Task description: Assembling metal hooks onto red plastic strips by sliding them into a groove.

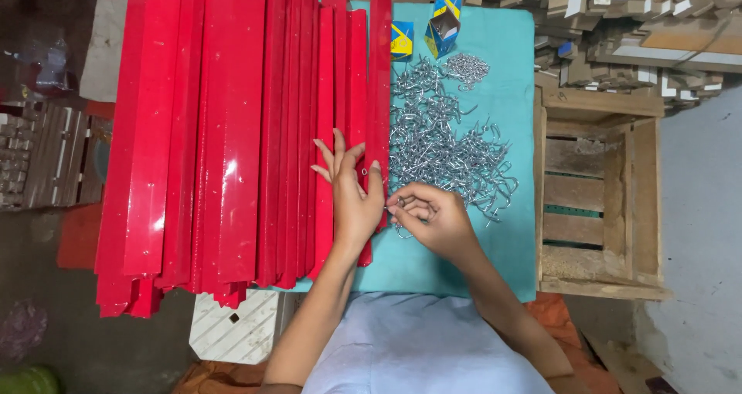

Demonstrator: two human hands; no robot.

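- Fingers of the left hand are spread and lie flat on the rightmost red strip, with the thumb pressing near a small hole in it; fingers of the right hand are curled narrow and pinch a small metal hook just beside that strip.
- Many long red metal strips lie side by side and partly over each other, and they cover the left half of the worktop, which has a turquoise cover.
- On the right, just beside the worktop, stands a wooden crate, open on top.
- Behind the crate and the worktop there is a big stack of small wooden blocks.
- A loose pile of silver metal hooks lies on the turquoise cover, right of the strips and near the right hand.
- A smaller heap of shiny metal pieces lies at the far side of the pile.
- Two small blue and yellow cardboard boxes stand at the far edge, and one of them is open.
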